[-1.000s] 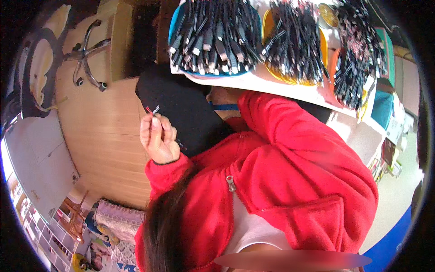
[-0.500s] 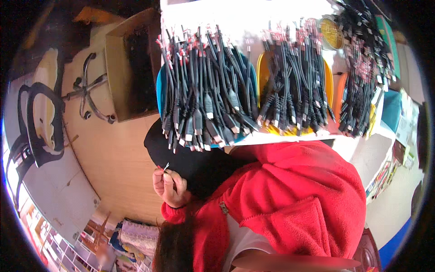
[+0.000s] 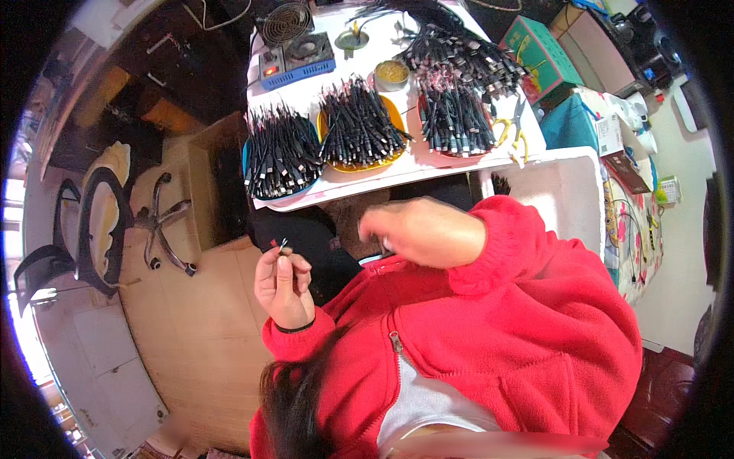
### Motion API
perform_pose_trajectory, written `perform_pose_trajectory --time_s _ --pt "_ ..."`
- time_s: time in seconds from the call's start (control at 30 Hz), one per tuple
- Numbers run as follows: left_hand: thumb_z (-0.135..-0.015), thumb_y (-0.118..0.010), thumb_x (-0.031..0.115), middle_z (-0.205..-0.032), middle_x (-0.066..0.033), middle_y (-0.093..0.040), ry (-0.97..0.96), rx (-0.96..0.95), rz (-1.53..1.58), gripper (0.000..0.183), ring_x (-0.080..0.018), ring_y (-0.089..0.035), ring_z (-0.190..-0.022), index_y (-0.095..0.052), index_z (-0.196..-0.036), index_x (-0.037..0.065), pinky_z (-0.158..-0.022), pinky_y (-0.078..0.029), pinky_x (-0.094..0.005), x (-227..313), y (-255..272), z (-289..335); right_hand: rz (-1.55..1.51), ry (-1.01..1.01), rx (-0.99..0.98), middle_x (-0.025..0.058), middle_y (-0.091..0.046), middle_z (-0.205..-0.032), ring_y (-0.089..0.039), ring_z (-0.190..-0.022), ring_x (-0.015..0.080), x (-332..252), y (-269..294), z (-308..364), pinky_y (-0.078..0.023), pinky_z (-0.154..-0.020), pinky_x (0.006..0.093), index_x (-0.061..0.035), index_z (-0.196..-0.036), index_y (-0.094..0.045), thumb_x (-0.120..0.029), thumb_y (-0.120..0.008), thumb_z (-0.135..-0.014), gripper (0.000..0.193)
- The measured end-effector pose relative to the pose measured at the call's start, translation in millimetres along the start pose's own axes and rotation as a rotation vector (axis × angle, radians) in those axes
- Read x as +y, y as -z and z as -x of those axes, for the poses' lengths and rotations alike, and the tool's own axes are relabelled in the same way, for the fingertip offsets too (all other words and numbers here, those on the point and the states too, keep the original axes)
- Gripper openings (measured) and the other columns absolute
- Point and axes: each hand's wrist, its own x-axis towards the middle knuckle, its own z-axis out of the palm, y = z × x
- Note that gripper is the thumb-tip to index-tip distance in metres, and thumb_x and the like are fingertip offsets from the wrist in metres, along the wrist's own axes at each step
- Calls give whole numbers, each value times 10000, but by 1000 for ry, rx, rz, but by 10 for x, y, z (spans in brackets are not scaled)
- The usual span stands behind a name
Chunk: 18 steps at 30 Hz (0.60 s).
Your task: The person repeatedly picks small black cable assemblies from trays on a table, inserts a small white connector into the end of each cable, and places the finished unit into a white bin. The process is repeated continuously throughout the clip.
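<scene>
While your bare left hand point(image 3: 286, 289) pinched thin red and white wire ends point(image 3: 284, 245), your curled right hand point(image 3: 428, 232) hung apart, its hold too hidden to tell.

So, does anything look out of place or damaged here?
Nothing plainly spilled or damaged stands out. Only the heap of black cables at the white table's back right looks a bit untidy: it sprawls loosely, while the three front bunches lie more neatly aligned.

Room lies open between left hand point(image 3: 284, 291) and right hand point(image 3: 430, 232) — beyond, cable bundles point(image 3: 358, 126) crowd the white table point(image 3: 413, 165).
</scene>
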Motion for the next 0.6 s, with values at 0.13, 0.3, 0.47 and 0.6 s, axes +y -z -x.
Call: perform_pose_trajectory --time_s 0.13,0.3,0.47,0.6 --pt "-943 -533 74 -785 -144 -649 38 -92 -21 172 -77 -439 -497 -588 -1082 -13 -457 -327 -176 88 -474 19 302 -47 723 177 -597 -838 -611 -763 368 13 250 -327 -491 -646 422 -14 -1035 -558 -4 -561 -783 252" --pt "-934 -537 35 -969 -134 -663 -8 -233 38 165 -119 -567 -631 -591 -1086 -1 -478 -386 -187 65 -799 24 560 -290 544 180 -586 -817 -604 -784 375 440 124 -755 -494 -690 432 10 -937 -564 -96 -600 -795 181" --pt "-938 -536 49 -920 -139 -664 15 -191 12 149 -121 -556 -617 -593 -1066 -2 -471 -385 -188 27 -867 2 480 -259 855 187 -619 -792 -616 -784 363 681 518 -215 -493 -702 448 -5 -839 -600 -180 -648 -805 185" --pt "-937 -548 75 -819 -139 -664 125 -163 -19 142 -121 -520 -533 -591 -1042 -10 -470 -386 -200 -79 -1016 -75 605 -644 914 216 -625 -718 -625 -714 385 1083 953 130 -500 -673 455 6 -709 -620 -190 -640 -791 214"
